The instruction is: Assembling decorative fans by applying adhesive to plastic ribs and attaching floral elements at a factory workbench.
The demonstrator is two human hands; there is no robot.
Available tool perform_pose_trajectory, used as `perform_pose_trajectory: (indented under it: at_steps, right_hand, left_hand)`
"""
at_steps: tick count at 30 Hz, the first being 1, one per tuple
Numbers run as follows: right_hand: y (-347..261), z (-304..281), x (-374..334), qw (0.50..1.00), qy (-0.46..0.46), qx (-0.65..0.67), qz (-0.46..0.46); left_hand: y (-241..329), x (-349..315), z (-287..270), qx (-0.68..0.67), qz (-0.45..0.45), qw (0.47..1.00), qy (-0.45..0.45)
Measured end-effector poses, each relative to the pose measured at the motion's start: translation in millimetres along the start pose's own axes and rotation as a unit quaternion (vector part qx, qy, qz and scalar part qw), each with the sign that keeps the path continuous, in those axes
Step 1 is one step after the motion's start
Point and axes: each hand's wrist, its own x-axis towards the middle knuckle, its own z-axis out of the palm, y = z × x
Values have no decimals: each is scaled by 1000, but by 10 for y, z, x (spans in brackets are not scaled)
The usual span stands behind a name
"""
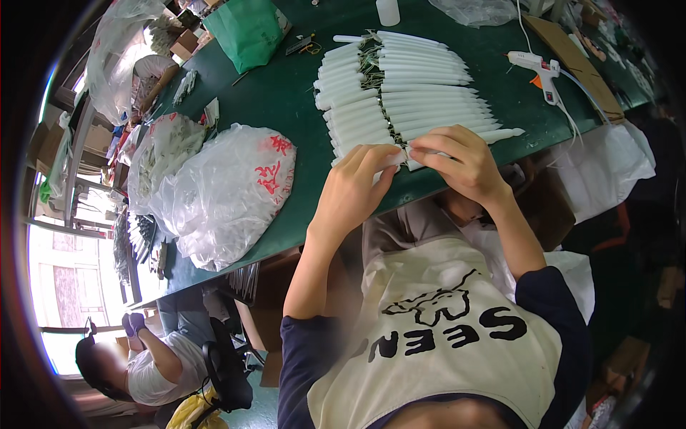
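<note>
Two rows of white taper-candle-shaped sticks (429,74) lie side by side on the green table, the right row with pointed tips. Between the rows, small metallic and greenish parts (370,64) show at the sticks' ends. At the near end of the rows, my left hand (350,187) is closed around a white candle tube (390,161). My right hand (466,163) meets it from the right, thumb and fingers pinched on a small part at the tube's end. That small part is mostly hidden by the fingertips.
Left of my arm rests a large clear plastic bag (221,193) with red marks. A green bag (246,32) and a white bottle (388,12) stand farther back. At right lie a glue gun (539,71) with its cord and a cardboard strip (575,64). Another person (161,365) sits at lower left.
</note>
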Motion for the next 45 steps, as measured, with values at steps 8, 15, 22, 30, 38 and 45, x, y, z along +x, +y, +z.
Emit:
perform_pose_trajectory:
  at_steps: [8,15,22,30,38,45]
  right_hand:
    - [67,75,-89,999,-10,36,27]
    - [81,161,-293,998,-21,54,34]
    - [107,232,-347,998,-39,51,27]
    - [120,257,-392,998,-43,7,35]
    - [232,156,-391,996,-60,2,72]
    - [269,134,-328,995,-70,-10,71]
  left_hand:
    - [-68,-20,74,31,21,999,0]
    - [-95,-211,228,42,3,999,-7]
    - [-193,-290,329,115,56,991,33]
    - [-213,-315,333,181,50,981,44]
    - [-235,-347,273,226,-23,974,-14]
    - [-214,-329,273,235,-45,970,-42]
